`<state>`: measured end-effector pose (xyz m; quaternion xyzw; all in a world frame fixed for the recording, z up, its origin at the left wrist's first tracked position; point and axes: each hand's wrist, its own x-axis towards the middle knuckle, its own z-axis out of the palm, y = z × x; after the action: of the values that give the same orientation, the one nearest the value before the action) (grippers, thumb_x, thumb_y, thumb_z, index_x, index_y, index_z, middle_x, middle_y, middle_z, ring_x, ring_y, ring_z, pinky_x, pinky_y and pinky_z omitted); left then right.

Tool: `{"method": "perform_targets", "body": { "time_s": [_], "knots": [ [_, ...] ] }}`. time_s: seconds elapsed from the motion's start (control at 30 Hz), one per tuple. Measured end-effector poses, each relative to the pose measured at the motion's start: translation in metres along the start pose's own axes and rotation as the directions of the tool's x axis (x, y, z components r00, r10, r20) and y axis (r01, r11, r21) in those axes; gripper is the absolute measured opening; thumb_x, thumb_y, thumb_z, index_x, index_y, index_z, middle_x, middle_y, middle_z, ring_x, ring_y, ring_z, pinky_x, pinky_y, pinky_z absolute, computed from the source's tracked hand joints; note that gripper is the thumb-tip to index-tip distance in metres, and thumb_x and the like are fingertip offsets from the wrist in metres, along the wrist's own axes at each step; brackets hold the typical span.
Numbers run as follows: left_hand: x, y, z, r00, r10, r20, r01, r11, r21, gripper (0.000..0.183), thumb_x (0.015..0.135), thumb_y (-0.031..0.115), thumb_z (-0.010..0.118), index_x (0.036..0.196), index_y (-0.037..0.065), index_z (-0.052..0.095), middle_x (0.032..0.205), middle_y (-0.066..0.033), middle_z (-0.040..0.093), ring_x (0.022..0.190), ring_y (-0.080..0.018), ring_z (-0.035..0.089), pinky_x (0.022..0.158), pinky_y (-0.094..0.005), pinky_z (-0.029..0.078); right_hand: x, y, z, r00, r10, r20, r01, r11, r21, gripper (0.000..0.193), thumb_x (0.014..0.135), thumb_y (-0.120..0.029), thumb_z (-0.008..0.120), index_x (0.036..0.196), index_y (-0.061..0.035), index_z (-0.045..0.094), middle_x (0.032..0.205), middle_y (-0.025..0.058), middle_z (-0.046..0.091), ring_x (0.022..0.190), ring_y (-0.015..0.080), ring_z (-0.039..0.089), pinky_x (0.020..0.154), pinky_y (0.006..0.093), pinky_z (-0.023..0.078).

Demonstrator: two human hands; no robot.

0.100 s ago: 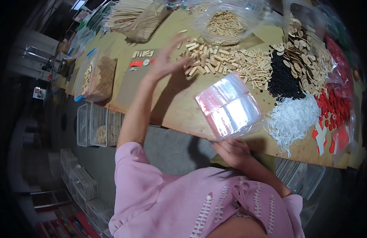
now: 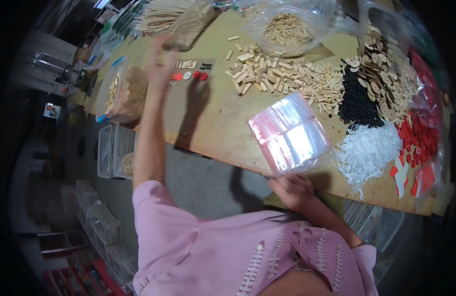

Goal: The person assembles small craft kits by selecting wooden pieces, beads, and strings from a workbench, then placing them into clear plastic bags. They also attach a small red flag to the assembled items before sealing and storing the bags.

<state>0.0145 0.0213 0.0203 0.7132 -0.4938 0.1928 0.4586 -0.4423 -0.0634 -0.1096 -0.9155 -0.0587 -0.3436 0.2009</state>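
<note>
Nearby, plastic box [image 2: 133, 106] by left hand [image 2: 161, 70], bags [image 2: 290, 134] between right hand [image 2: 292, 190] and wooden blocks [image 2: 260, 74], hands' grip unclear.

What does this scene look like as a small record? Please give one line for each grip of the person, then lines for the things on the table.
Left grip: blurred, beside the small wooden pieces on the brown board; holding unclear
Right grip: fingers curled, at the front edge of the table, just below the clear plastic bags; contact unclear
Also on board: white disc, red discs
Beyond bags: wooden blocks
Right side: black beads, white strings, wooden discs
</note>
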Motion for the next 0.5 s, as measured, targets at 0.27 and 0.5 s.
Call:
{"method": "perform_targets", "body": {
  "time_s": [0.27,0.5],
  "knots": [
    [-0.029,-0.253,-0.321,0.802,-0.596,-0.038,0.389,0.472,0.791,0.08,0.081,0.027,0.079,0.153,0.016,0.046,0.137,-0.0256,0.061,0.113,-0.0422,0.066,0.087,-0.0466,0.057,0.015,-0.003,-0.002,0.999,0.022,0.048,-0.02,0.999,-0.042,0.019,0.072,-0.009,0.073,0.091,-0.0081,0.072,0.087,0.0016,0.063,0.082,0.0183,0.066,0.073,0.0306,0.052],
    [-0.033,-0.286,-0.303,0.382,-0.902,0.203,0.674,0.422,0.606,0.076,0.086,0.028,0.077,0.155,0.019,0.044,0.11,-0.0228,0.072,0.102,-0.0333,0.071,0.062,-0.0412,0.056,0.008,-0.002,0.001,1.0,0.021,0.021,-0.019,0.996,-0.092,0.024,0.079,-0.016,0.074,0.102,-0.0128,0.068,0.09,-0.0006,0.065,0.084,0.0157,0.067,0.078,0.0317,0.053]
  ]
}}
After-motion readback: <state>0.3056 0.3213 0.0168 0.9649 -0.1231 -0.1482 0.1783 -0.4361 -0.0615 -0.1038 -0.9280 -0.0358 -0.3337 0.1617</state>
